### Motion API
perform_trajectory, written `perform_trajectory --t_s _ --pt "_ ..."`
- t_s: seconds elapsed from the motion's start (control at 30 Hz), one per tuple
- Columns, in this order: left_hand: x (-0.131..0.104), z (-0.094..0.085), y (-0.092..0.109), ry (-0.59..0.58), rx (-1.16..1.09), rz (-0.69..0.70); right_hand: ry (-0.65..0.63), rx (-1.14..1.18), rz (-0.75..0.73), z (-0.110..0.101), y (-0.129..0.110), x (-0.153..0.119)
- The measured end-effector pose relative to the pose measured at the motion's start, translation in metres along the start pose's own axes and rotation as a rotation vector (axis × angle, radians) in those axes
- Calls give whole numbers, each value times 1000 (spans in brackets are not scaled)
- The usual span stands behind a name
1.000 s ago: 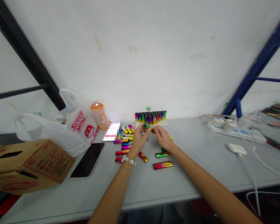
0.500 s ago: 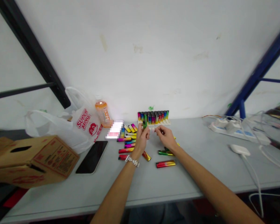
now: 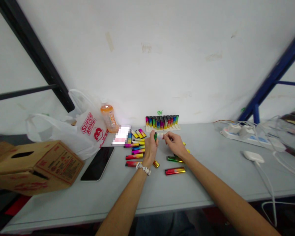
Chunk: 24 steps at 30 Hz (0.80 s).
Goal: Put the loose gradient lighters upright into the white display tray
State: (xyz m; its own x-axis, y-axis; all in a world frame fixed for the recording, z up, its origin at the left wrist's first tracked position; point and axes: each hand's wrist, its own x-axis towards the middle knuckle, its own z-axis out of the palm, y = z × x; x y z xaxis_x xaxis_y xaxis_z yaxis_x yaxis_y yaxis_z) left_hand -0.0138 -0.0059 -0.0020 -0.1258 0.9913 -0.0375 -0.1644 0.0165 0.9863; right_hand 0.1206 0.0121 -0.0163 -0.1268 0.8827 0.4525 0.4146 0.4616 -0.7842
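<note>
From where I stand, the left hand [image 3: 151,144] is closed round one green lighter [image 3: 155,136]; the right hand [image 3: 173,143] has its fingers drawn in narrow, and I can't tell whether they hold anything. Just beyond both hands is one rack [image 3: 177,127] of upright lighters [image 3: 162,122], packed too tightly to count. Left of the left hand, three slanted lighters [image 3: 139,133] lie above a crowded pile [image 3: 134,156], its ends partly covered by that hand. Near the right wrist I count one green-gold lighter [image 3: 175,159] and one red-gold lighter [image 3: 175,170]. Farther left are one bottle [image 3: 109,117], one phone [image 3: 97,164], one box [image 3: 36,167] and a bag [image 3: 88,131]; well right, one power strip [image 3: 254,139] with two plugs [image 3: 247,131].
</note>
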Motion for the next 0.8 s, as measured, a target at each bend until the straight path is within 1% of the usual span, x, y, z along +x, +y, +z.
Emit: perform_trajectory --t_s 0.07,0.3,0.4,0.47,0.57,0.63,0.7,0.8 --pt "1 0 2 52 -19 -10 -4 -2 4 0 0 0" --pt "2 1 1 33 -84 -24 -13 0 -8 1 -1 -1" --pt "1 1 0 -28 -108 -57 -27 -5 -21 1 -1 -1" --pt "1 1 0 -48 -89 -49 -38 -10 -24 0 -1 -1" --pt "2 3 1 -10 -43 -7 -46 -18 -19 0 -2 -1" --pt "3 2 2 2 -42 -19 -50 -15 -19 0 -2 -1" --pt "4 1 2 -27 -68 -38 -47 0 -20 0 -4 -2" --pt "7 -1 -2 -85 -82 14 -5 55 -14 1 -10 -4"
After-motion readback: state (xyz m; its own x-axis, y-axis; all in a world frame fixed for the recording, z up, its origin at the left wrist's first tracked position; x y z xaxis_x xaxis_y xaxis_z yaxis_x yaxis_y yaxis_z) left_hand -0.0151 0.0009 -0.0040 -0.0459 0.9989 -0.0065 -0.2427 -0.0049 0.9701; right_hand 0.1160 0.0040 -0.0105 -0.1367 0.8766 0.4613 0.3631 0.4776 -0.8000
